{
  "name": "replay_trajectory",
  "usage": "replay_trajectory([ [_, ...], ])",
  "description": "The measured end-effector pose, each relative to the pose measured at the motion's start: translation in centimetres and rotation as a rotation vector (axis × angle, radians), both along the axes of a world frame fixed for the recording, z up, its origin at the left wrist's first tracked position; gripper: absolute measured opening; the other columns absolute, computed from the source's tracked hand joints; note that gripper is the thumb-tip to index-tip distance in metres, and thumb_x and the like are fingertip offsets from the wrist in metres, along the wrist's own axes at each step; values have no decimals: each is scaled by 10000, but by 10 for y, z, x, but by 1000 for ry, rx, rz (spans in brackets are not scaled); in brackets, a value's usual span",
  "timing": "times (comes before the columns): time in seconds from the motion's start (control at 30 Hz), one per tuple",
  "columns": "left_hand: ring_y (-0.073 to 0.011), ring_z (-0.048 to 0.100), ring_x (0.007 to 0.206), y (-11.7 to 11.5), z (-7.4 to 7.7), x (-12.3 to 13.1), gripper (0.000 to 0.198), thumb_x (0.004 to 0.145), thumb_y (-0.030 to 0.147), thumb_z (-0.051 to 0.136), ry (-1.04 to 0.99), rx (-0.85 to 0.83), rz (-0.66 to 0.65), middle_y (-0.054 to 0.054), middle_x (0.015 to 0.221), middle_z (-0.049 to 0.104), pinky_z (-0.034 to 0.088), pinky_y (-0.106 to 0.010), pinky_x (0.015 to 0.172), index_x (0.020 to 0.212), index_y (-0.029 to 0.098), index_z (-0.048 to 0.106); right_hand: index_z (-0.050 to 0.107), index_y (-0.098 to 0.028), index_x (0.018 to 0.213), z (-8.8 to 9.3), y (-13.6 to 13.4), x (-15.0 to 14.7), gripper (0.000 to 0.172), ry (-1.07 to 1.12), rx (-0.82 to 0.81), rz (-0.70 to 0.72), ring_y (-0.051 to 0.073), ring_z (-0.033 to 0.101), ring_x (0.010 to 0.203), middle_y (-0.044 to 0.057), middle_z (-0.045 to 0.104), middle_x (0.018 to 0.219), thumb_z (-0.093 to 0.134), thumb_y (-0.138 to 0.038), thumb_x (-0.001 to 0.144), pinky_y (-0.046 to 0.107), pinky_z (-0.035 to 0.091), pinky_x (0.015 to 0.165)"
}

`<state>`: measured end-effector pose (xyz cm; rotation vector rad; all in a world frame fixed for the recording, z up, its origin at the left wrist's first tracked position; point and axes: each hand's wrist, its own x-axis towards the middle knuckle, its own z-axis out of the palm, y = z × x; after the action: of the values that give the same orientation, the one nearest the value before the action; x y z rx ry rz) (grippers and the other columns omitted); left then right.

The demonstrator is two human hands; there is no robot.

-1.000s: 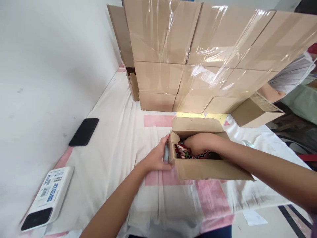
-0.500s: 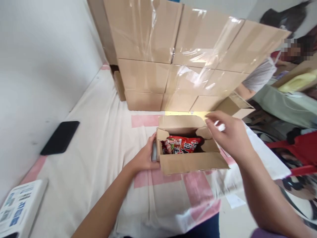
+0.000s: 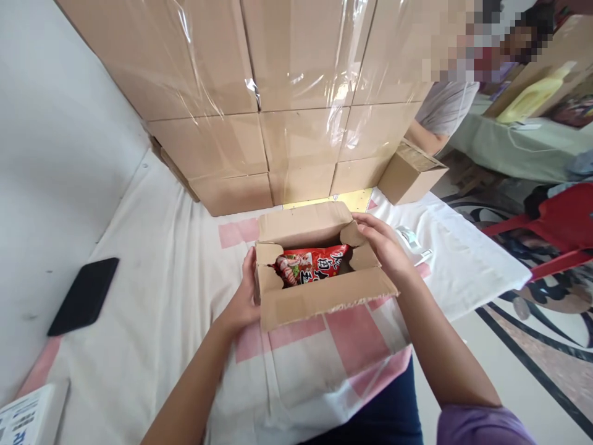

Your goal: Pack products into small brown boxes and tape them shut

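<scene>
A small open cardboard box (image 3: 319, 300) sits on the cloth-covered table in front of me, with a red snack packet (image 3: 309, 266) lying inside. My left hand (image 3: 243, 300) clasps the box's left end, its fingers behind the left flap. On the right end, my right hand (image 3: 384, 247) presses the small right flap inward with curled fingers. The far and near long flaps stand open.
A wall of plastic-wrapped cartons (image 3: 287, 99) rises behind the box. A black phone (image 3: 83, 295) lies left on the white-and-pink cloth (image 3: 162, 278). A loose small carton (image 3: 410, 173) sits back right, beside another person's sleeve (image 3: 447, 105). A red chair (image 3: 556, 216) stands right.
My right hand came out of the box, lifted, then settled on the right flap. The snack packet now shows inside. The view swung towards the box; the left hand kept its hold.
</scene>
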<state>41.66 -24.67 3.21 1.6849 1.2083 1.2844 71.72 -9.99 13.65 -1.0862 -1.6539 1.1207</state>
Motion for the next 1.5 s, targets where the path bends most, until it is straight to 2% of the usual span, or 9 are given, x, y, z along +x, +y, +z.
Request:
replay_trajectory([
  [0.1,-447,116,1588,7,12,9,1406,626,599,909,43,173,97,-95,1728,64,221,-659,1268,1636,417,-53,693,-310,1086,-14,1,-7,265,219,10,-16,268,635,1235,13,743,1215,690,-418,844,459,452,1121],
  [0.23,-362,366,1488,18,43,18,1199,768,520,818,126,305,184,-142,1571,341,365,-605,1193,1629,385,-6,700,-280,870,-35,6,-6,188,308,132,16,289,621,1250,30,689,1296,581,-418,918,496,422,1152],
  [0.43,-310,542,1293,29,120,16,1041,873,509,709,443,-58,171,-89,1314,564,430,-557,1116,1650,379,29,770,-278,916,-43,9,2,276,261,152,25,301,501,1393,37,641,1371,501,-335,943,475,345,1201],
  [0.6,-376,491,1322,42,161,35,702,872,520,692,911,-230,221,-63,1376,594,378,-601,1123,1511,348,456,765,-301,999,-39,1,-1,362,296,159,114,276,526,1369,16,670,1354,413,-382,1027,466,349,1186],
  [0.83,-293,569,1251,44,153,60,490,976,307,565,1038,-137,109,-42,1348,643,412,-518,1103,1460,288,494,770,-317,1136,-45,1,2,435,242,224,-11,253,581,1273,38,653,1334,370,-474,1069,434,459,1065],
  [1.0,-339,544,1304,36,150,68,376,978,341,576,1064,89,182,-60,1430,595,415,-545,1108,1349,288,602,755,-290,1062,-41,3,5,313,366,217,-241,206,655,956,44,692,1133,474,-423,1034,389,521,869],
  [1.23,-482,526,1301,18,139,101,519,846,578,726,936,219,170,-47,1412,634,315,-735,1125,1328,400,655,720,-254,944,-37,-26,73,175,20,251,-587,244,636,1081,56,694,1054,546,-275,937,410,488,953],
  [1.4,-502,304,1501,29,148,186,645,880,385,737,731,343,167,9,1608,435,342,-737,1156,1484,432,515,724,-235,949,-59,-21,143,205,-234,162,-677,278,639,1059,101,688,1116,554,-335,895,429,501,893],
  [1.5,-413,324,1528,67,120,270,661,946,247,633,637,312,-6,-3,1668,341,447,-622,1147,1552,401,418,730,-216,956,-60,-5,167,240,-324,37,-528,281,662,970,101,728,1049,549,-352,880,424,496,862],
])
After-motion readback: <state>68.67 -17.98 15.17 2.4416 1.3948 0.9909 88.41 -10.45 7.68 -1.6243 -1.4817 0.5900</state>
